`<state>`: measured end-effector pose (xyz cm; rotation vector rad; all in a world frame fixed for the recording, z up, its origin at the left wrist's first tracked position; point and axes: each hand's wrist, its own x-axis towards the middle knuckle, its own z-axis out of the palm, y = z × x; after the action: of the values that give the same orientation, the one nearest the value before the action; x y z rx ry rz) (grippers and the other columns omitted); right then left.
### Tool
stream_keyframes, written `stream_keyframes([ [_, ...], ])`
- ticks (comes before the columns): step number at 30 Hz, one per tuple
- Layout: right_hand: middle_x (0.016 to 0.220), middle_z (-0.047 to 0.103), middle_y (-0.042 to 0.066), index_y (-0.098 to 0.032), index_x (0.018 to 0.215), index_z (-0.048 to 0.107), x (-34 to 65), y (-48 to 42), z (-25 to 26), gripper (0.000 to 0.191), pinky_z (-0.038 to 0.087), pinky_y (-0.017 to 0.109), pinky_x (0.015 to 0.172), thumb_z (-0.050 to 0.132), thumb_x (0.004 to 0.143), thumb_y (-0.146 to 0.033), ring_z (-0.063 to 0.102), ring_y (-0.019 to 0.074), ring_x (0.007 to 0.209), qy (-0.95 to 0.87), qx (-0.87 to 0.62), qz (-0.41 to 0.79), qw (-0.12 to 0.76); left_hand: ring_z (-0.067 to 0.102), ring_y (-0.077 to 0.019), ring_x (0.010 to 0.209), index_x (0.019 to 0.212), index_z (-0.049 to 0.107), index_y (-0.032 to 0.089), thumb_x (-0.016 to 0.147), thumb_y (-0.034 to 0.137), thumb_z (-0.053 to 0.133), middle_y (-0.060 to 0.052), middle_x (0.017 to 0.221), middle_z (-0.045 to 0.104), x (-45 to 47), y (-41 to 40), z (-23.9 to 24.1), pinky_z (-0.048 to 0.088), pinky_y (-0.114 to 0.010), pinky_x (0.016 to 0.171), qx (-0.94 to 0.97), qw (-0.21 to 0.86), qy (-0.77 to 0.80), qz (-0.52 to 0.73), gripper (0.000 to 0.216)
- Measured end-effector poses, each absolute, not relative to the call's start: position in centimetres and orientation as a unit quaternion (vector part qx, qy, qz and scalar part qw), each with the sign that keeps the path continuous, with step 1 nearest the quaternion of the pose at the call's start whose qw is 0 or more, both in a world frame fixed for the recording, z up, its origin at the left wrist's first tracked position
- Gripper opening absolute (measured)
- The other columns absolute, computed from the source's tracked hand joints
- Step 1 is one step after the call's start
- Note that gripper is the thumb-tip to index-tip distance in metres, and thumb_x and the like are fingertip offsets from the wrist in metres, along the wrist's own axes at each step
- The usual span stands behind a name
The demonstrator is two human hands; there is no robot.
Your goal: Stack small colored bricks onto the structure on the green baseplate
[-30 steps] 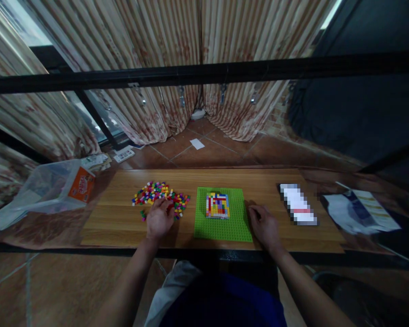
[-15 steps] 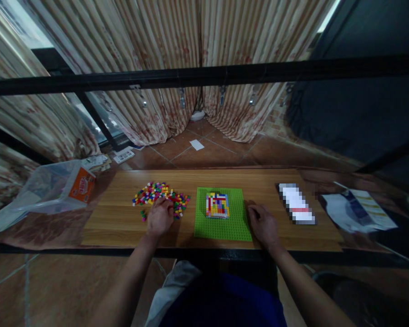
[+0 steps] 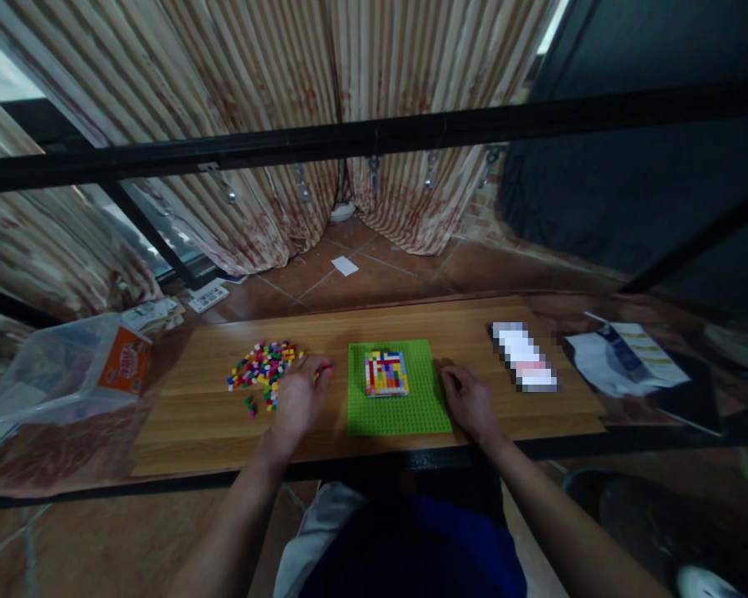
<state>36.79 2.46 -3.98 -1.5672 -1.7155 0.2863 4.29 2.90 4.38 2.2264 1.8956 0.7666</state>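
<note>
Head view. The left hand [image 3: 299, 400] is seen palm down at the right edge of the loose brick pile [image 3: 260, 371], which lies scattered on the wooden tabletop [image 3: 199, 415]. Its fingers are curled towards the thumb in a pinch. A small red piece [image 3: 327, 365] is noted at the fingertips, but whether it is gripped cannot be told.

The right hand [image 3: 467, 403] is laid on the tabletop against the right edge of the green baseplate [image 3: 399, 411], fingers loosely bent and nothing held. This placement is judged to steady the plate.

The baseplate is set flat between the two hands, within easy reach of both. A compact square block of bricks [image 3: 386, 374] is seated on its far half, striped in yellow, red, blue and white. The pile is kept just left of the plate.
</note>
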Motion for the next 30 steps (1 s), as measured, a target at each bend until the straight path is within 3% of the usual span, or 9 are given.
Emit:
stream_keyframes([
  [5,0.089,0.068,0.010,-0.019,0.091,0.068,36.8,2.5,-4.1,0.033,0.050,0.035,0.073,0.042,0.097,-0.038,0.063,0.0225,0.080,-0.671,-0.622,0.109,0.388,0.064,-0.0191,0.092,0.096,0.067,0.023,0.091,0.022,0.053,-0.003,0.094,0.070,9.7,5.9,5.7,0.048,-0.033,0.090,0.780,0.103,0.553,0.274,0.014],
  [11,0.087,0.068,0.009,-0.020,0.091,0.068,36.9,2.7,-4.2,0.033,0.050,0.034,0.073,0.041,0.097,-0.038,0.062,0.0213,0.078,-0.673,-0.626,0.109,0.379,0.062,-0.0199,0.100,0.101,0.069,0.025,0.091,0.022,0.053,-0.002,0.101,0.072,12.8,7.7,3.5,0.043,-0.039,0.100,0.807,0.118,0.525,0.244,0.019],
  [22,0.088,0.066,0.009,-0.020,0.089,0.068,36.9,2.7,-4.3,0.031,0.049,0.034,0.073,0.043,0.096,-0.037,0.062,0.0210,0.079,-0.668,-0.621,0.127,0.391,0.061,-0.0198,0.094,0.096,0.070,0.023,0.092,0.021,0.050,-0.004,0.093,0.070,12.9,8.5,2.3,0.046,-0.036,0.093,0.823,0.109,0.512,0.219,0.021],
  [30,0.086,0.066,0.008,-0.020,0.087,0.068,36.8,2.7,-4.1,0.031,0.048,0.033,0.070,0.043,0.096,-0.036,0.062,0.0208,0.077,-0.667,-0.625,0.118,0.388,0.064,-0.0166,0.089,0.091,0.072,0.022,0.089,0.018,0.053,-0.003,0.092,0.071,12.8,8.8,2.4,0.049,-0.032,0.090,0.808,0.170,0.518,0.223,0.019],
])
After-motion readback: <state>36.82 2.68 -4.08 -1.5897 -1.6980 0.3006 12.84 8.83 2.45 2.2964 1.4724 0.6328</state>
